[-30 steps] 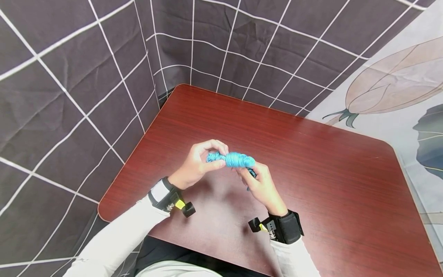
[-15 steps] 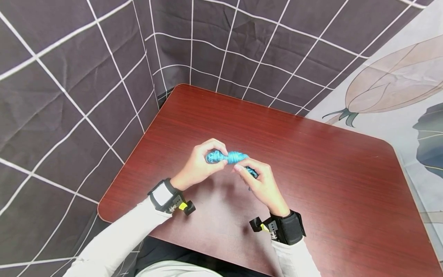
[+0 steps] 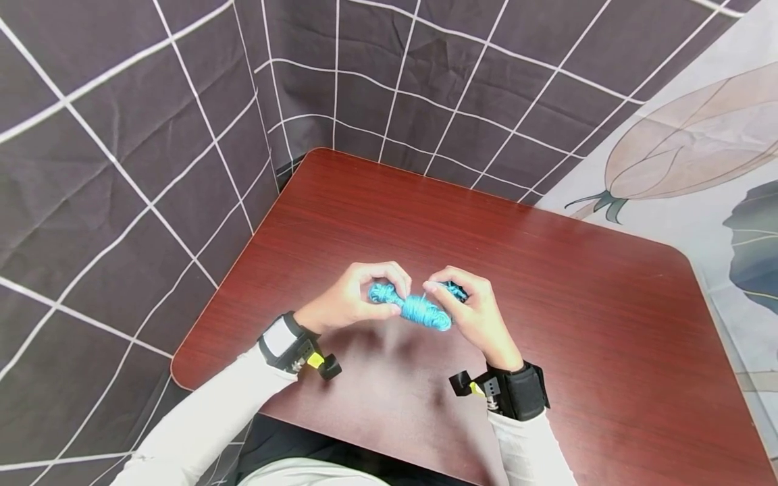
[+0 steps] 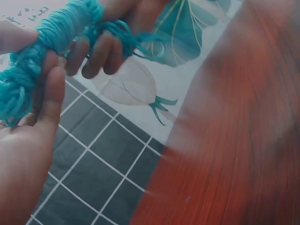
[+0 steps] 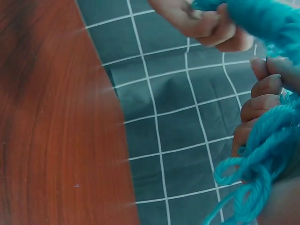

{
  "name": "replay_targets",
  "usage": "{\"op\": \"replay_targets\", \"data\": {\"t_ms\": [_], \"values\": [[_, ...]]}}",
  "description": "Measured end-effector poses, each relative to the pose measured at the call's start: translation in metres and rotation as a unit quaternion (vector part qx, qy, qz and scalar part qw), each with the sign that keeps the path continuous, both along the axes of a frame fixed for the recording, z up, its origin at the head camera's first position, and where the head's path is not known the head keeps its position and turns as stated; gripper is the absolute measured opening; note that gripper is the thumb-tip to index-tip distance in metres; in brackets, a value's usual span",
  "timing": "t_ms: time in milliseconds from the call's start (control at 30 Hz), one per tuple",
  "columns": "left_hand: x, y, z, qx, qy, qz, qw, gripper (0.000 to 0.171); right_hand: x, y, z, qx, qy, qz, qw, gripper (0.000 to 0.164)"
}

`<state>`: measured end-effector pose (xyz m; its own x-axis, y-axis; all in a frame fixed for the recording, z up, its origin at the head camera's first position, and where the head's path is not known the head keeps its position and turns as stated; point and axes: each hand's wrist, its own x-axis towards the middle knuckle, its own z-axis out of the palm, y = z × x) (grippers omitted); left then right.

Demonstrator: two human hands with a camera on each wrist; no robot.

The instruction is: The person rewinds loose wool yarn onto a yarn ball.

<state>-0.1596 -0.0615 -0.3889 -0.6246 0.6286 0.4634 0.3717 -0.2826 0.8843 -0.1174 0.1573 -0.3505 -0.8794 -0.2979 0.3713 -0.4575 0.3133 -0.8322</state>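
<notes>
A turquoise yarn bundle [image 3: 425, 312], tightly wound round its middle with a looped end at the left, is held above the table. My left hand [image 3: 352, 300] pinches it at the narrow part between thumb and fingers. The wound part [image 4: 68, 26] shows close up in the left wrist view. My right hand [image 3: 480, 314] stands just right of the bundle, thumb and forefinger pinching a yarn strand that runs to the winding. Loose yarn loops [image 5: 262, 159] lie in its palm and hang out in the right wrist view.
The reddish-brown wooden table [image 3: 583, 304] lies beneath both hands. A dark cloth with white grid lines [image 3: 182, 135] rises at the left and back. A pale leaf-patterned cloth [image 3: 681, 155] hangs at the right.
My right hand has moved right and away from the bundle, drawing the strand with it. The bundle's right end has tilted toward me, and my left hand has shifted slightly right and nearer.
</notes>
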Motion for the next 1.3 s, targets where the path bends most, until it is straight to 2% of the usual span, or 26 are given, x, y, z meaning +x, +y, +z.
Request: {"op": "replay_targets", "data": {"t_ms": [100,167,333,500,600,700,767,833,900,1000,1067,1133,1200,1300], "values": [[0.000,0.001,0.001,0.035,-0.025,0.006,0.9990,0.018,-0.005,0.002,-0.015,-0.004,-0.001,-0.003,1.000,0.012],[0.000,0.002,0.002,0.060,-0.043,0.024,0.9970,0.017,-0.005,0.001,-0.020,-0.002,0.000,-0.002,1.000,0.015],[-0.001,0.004,0.004,0.086,-0.064,0.102,0.9890,0.017,-0.002,-0.003,-0.027,-0.007,-0.021,0.011,1.000,0.012],[-0.002,0.005,0.003,0.049,-0.041,0.180,0.9815,0.018,0.000,-0.006,-0.022,0.016,-0.036,0.023,0.999,0.012],[-0.002,0.005,0.001,0.017,-0.017,0.205,0.9784,0.018,0.004,-0.009,-0.011,0.020,-0.042,0.029,0.998,0.012],[-0.002,0.006,-0.001,-0.017,0.010,0.217,0.9759,0.018,0.009,-0.013,0.002,0.015,-0.051,0.021,0.998,0.008],[-0.001,0.006,-0.002,-0.037,0.023,0.215,0.9757,0.019,0.012,-0.014,0.009,0.008,-0.055,0.013,0.998,0.005],[0.000,0.006,-0.002,-0.054,0.029,0.199,0.9780,0.020,0.012,-0.015,0.013,0.000,-0.061,0.004,0.998,0.005],[0.001,0.005,-0.002,-0.060,0.029,0.163,0.9844,0.020,0.012,-0.014,0.014,-0.008,-0.063,-0.010,0.998,0.006],[0.001,0.002,-0.002,-0.062,0.028,0.088,0.9937,0.020,0.011,-0.012,0.015,-0.013,-0.058,-0.037,0.998,0.005],[0.000,0.001,-0.002,-0.063,0.029,0.042,0.9967,0.019,0.010,-0.010,0.014,-0.014,-0.053,-0.047,0.997,0.005],[-0.001,0.000,-0.001,-0.057,0.027,0.011,0.9979,0.019,0.010,-0.009,0.013,-0.012,-0.045,-0.050,0.998,0.004],[-0.003,-0.001,-0.001,-0.041,0.021,-0.005,0.9989,0.019,0.007,-0.008,0.008,-0.014,-0.043,-0.046,0.998,0.003],[-0.004,0.000,0.000,0.000,0.002,-0.009,1.0000,0.019,0.002,-0.005,-0.004,-0.016,-0.040,-0.049,0.998,0.005]]}}
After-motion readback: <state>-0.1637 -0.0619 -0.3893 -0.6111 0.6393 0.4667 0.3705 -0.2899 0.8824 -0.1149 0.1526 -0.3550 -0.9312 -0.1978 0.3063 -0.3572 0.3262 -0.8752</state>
